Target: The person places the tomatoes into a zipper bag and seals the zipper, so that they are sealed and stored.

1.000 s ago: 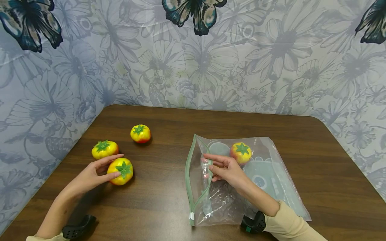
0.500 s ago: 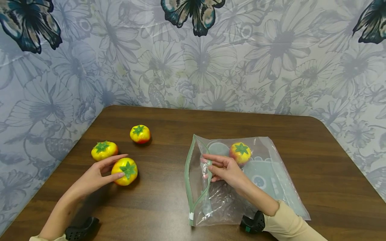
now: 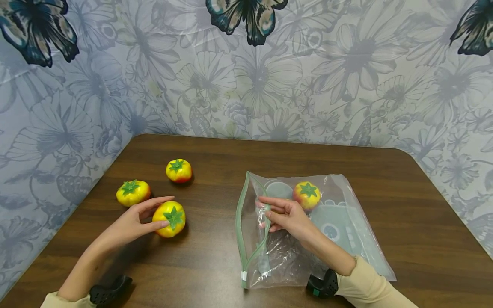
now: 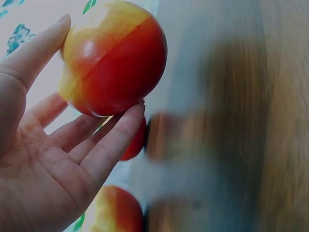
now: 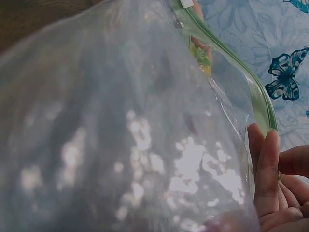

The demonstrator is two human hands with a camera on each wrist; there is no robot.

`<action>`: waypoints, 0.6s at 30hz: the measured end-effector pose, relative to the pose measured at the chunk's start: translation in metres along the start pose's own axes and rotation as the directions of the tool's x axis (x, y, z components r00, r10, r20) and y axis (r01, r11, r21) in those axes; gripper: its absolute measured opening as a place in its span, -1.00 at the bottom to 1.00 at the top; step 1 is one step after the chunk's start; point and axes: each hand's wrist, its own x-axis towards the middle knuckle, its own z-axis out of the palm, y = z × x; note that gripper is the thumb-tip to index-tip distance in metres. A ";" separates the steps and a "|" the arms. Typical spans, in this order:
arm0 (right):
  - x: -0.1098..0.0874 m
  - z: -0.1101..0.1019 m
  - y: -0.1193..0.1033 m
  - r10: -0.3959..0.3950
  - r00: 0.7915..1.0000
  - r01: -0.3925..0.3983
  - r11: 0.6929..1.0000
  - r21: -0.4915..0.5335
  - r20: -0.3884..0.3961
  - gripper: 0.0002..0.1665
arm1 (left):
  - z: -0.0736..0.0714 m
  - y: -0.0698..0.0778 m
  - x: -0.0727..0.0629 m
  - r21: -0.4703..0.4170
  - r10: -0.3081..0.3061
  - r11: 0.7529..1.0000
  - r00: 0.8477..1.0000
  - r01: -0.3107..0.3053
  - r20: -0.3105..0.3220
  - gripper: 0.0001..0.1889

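Note:
My left hand point(image 3: 131, 221) holds a yellow-and-red artificial tomato point(image 3: 170, 219) with a green star-shaped cap, thumb on the near side and fingers on the far side. In the left wrist view, the tomato's red underside point(image 4: 130, 63) faces the camera. Two similar tomatoes lie on the table: one point(image 3: 133, 193) just behind the left hand, another point(image 3: 179, 171) farther back. At the right, a clear slider zip bag point(image 3: 292, 265) with a green edge lies with its mouth parted toward the left. My right hand point(image 3: 289, 217) pinches the bag's green rim point(image 5: 263, 104) between thumb and fingers.
Inside the bag are another tomato point(image 3: 307, 195) and a pale blue-grey flat item point(image 3: 339, 226) with a printed pattern. A white slider point(image 3: 244, 276) sits at the bag's near left corner. The brown wooden table point(image 3: 208, 265) backs onto a flower-patterned wall point(image 3: 285, 94).
My left hand has carried its tomato to the right, away from the other two. The right hand and the bag have stayed in place.

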 end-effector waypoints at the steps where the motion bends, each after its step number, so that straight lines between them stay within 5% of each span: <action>1: 0.000 0.000 0.000 0.001 1.000 -0.001 1.000 0.000 -0.001 -0.49 | 0.002 0.000 0.002 -0.002 0.004 1.000 1.000 -0.003 0.008 -0.42; 18: -0.001 0.001 0.001 0.006 1.000 -0.006 1.000 0.009 0.000 -0.49 | 0.036 0.003 0.030 -0.001 0.062 0.998 0.988 -0.063 0.142 -0.41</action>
